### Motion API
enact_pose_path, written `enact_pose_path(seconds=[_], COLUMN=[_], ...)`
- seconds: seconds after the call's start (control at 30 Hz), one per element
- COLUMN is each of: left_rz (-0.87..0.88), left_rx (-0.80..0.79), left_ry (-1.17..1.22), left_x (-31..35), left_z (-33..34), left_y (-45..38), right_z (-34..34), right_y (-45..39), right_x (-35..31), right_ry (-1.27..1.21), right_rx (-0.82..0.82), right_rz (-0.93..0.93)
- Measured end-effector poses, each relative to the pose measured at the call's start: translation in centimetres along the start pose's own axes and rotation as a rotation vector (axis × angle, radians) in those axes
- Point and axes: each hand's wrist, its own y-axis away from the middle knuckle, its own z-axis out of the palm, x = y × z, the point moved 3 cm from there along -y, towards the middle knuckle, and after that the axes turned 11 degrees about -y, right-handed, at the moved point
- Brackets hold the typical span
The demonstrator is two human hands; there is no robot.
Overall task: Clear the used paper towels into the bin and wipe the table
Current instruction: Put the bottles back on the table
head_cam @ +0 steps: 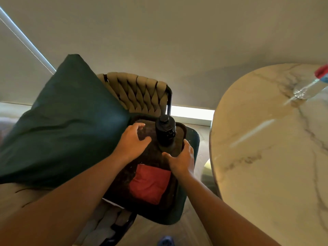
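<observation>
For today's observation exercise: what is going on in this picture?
A person reaches both hands over a dark tray on a chair seat. The left hand hovers open above it; the right hand is at its edge beside a black bottle. A red cloth lies on the tray. The marble table stands to the right.
</observation>
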Motion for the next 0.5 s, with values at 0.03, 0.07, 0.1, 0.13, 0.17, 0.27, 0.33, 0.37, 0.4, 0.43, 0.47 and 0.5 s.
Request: enact_pose_path(seconds=[0.03, 0.07, 0.1, 0.13, 0.17, 0.27, 0.33, 0.37, 0.4, 0.43, 0.47, 0.5], left_rz=[0.003, 0.007, 0.009, 0.011, 0.015, 0.019, 0.036, 0.043, 0.050, 0.054, 0.063, 0.075], left_rx=[-0.020, -0.042, -0.066, -0.088, -0.106, -0.140, -0.150, -0.158, -0.169, -0.177, -0.183, -0.191], left_ry=[-0.008, -0.009, -0.003, 0.003, 0.004, 0.024, 0.061, 0.078, 0.096, 0.106, 0.114, 0.115], left_x=[-0.3, -0.5, -0.8, -1.0, -1.0, -1.1, -0.9, -0.8, -0.8, -0.8, -0.9, -0.8], left_z=[0.6, 1.2, 1.8, 2.5, 3.1, 4.8, 5.7, 6.0, 6.3, 6.7, 7.0, 7.2], left_y=[-0.2, -0.5, -0.9, -1.3, -1.5, -2.4, -3.0, -3.3, -3.7, -4.0, -4.4, -4.7], right_z=[0.4, 0.9, 1.3, 1.7, 2.0, 3.0, 3.6, 3.9, 4.1, 4.3, 4.5, 4.6], right_y=[-0.5, -0.9, -1.4, -1.9, -2.4, -3.7, -4.6, -5.0, -5.5, -5.9, -6.3, -6.8], right_x=[0.5, 1.0, 1.4, 1.9, 2.2, 3.5, 4.3, 4.6, 5.0, 5.3, 5.7, 5.9], right_ry=[0.004, 0.008, 0.012, 0.013, 0.013, 0.025, 0.035, 0.041, 0.046, 0.048, 0.052, 0.056], right_rx=[0.004, 0.006, 0.006, 0.006, 0.008, 0.020, 0.022, 0.023, 0.021, 0.019, 0.020, 0.021], right_rz=[0.004, 0.008, 0.011, 0.016, 0.016, 0.025, 0.037, 0.045, 0.056, 0.062, 0.069, 0.071])
